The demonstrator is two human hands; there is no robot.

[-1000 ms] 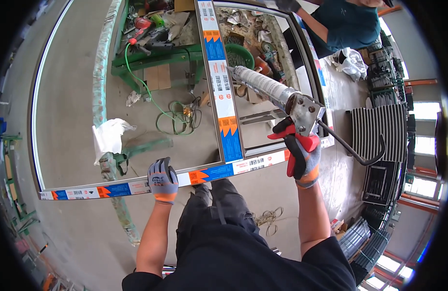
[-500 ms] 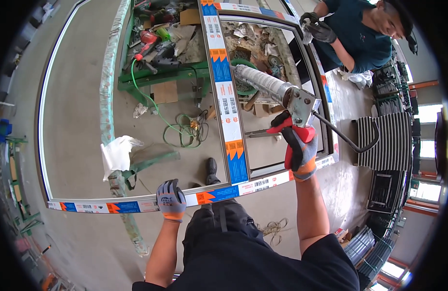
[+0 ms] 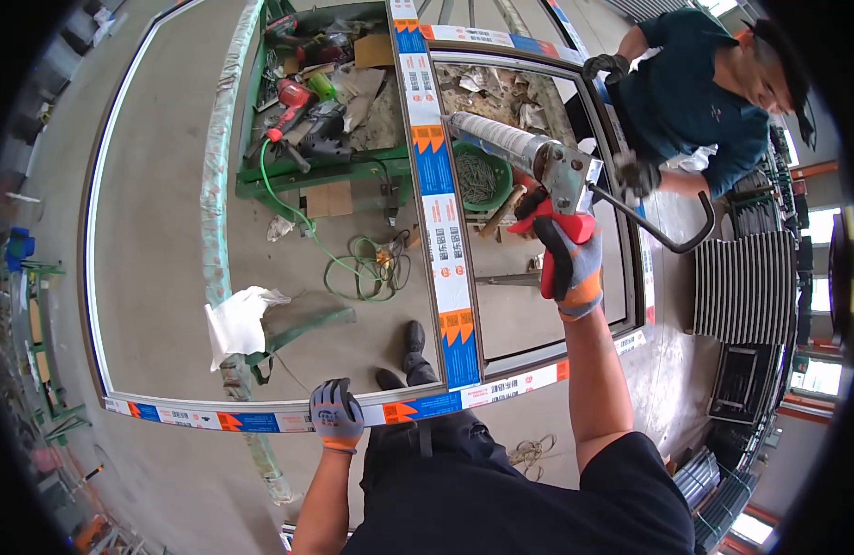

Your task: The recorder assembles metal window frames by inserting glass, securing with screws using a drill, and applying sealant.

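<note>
A large white window frame [image 3: 450, 277] wrapped in blue, orange and white protective film lies flat in front of me. My left hand [image 3: 335, 413], in a grey and orange glove, grips its near rail. My right hand [image 3: 568, 261], gloved too, holds a caulking gun [image 3: 538, 159] with a silver cartridge by its red trigger, above the frame's right pane. The nozzle points away from me, toward the centre mullion.
A co-worker in a dark shirt [image 3: 695, 102] leans over the frame's far right corner with gloved hands. Under the frame stand a green bench with power tools [image 3: 307, 120], a green bowl of screws [image 3: 478, 176], a coiled green cable [image 3: 362, 264] and a white rag [image 3: 240, 319].
My view has shifted down and back, so the frame sits lower. The right hand lifted the caulking gun slightly. The co-worker has come more into view at the far right corner.
</note>
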